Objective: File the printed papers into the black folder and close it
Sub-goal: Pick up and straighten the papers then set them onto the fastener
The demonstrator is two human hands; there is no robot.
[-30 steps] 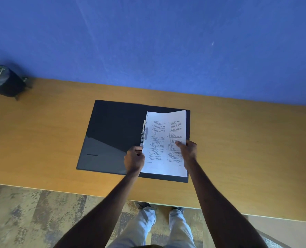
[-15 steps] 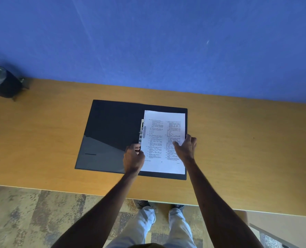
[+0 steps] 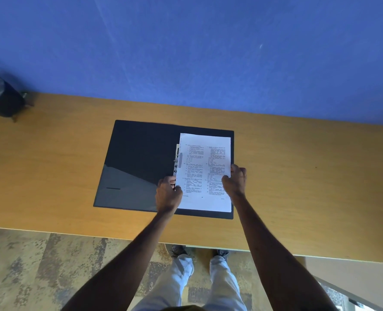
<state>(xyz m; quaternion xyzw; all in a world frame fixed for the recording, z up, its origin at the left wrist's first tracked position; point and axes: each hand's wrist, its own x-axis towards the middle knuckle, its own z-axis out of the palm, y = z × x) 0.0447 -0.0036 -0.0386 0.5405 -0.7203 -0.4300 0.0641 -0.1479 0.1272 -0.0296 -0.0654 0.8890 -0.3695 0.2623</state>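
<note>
The black folder (image 3: 139,158) lies open flat on the wooden desk (image 3: 298,176). The printed papers (image 3: 205,162) rest on its right half, text side up, beside the metal clip (image 3: 177,161) at the spine. My left hand (image 3: 168,194) grips the papers' lower left edge near the spine. At the papers' right edge, about halfway down, my right hand (image 3: 235,181) pinches the sheets. The left inner cover has a slanted pocket and holds nothing.
A dark plant pot (image 3: 2,99) stands at the desk's far left corner against the blue wall. The desk's front edge runs just below the folder. My legs and shoes show under it on a patterned carpet.
The papers have settled flatter onto the folder's right half. My right hand slid from the sheet's face out to its right edge. The left hand stayed at the spine side.
</note>
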